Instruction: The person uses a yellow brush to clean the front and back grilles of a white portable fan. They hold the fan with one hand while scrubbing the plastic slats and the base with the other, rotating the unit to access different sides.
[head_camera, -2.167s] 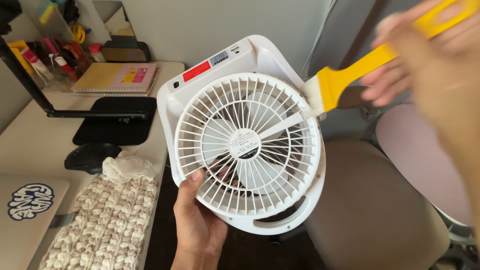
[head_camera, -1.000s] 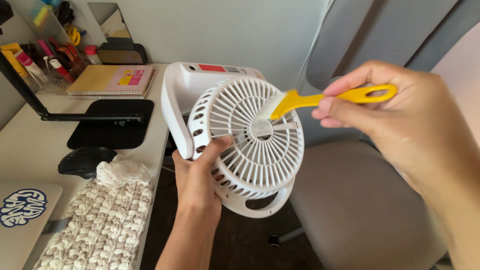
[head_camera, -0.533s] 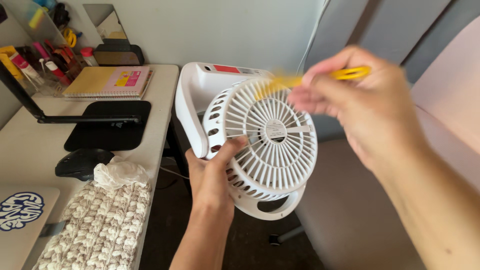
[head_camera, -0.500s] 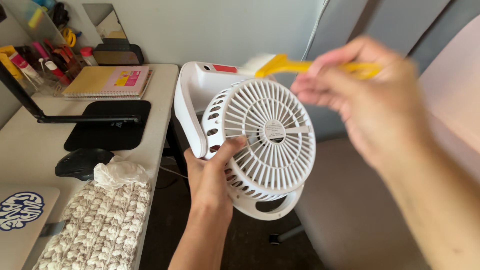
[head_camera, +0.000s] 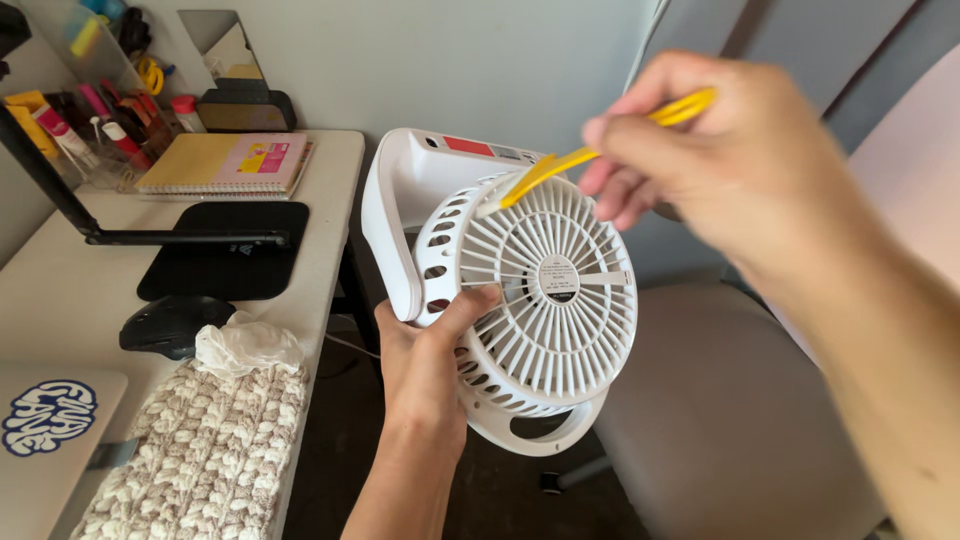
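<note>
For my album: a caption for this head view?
Left hand holds a white fan; right hand puts a yellow brush to its grille.

A home desk corner — notebook (head_camera: 225, 160), mouse (head_camera: 172, 324), padded chair (head_camera: 720, 440).

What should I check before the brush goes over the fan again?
1. Left hand has the white fan gripped at the lower edge of the grille, thumb on the ribs: ok.
2. Right hand has the yellow brush pinched by its handle: ok.
3. Bristles meet the top of the grille: ok, the tip sits on the upper ribs.
4. Blades stopped behind the grille: cannot tell, they are hidden by the ribs.
5. Fan held off the desk, over the floor beside the chair: ok.
6. Dust left on the ribs: cannot tell, too fine to see.
</note>
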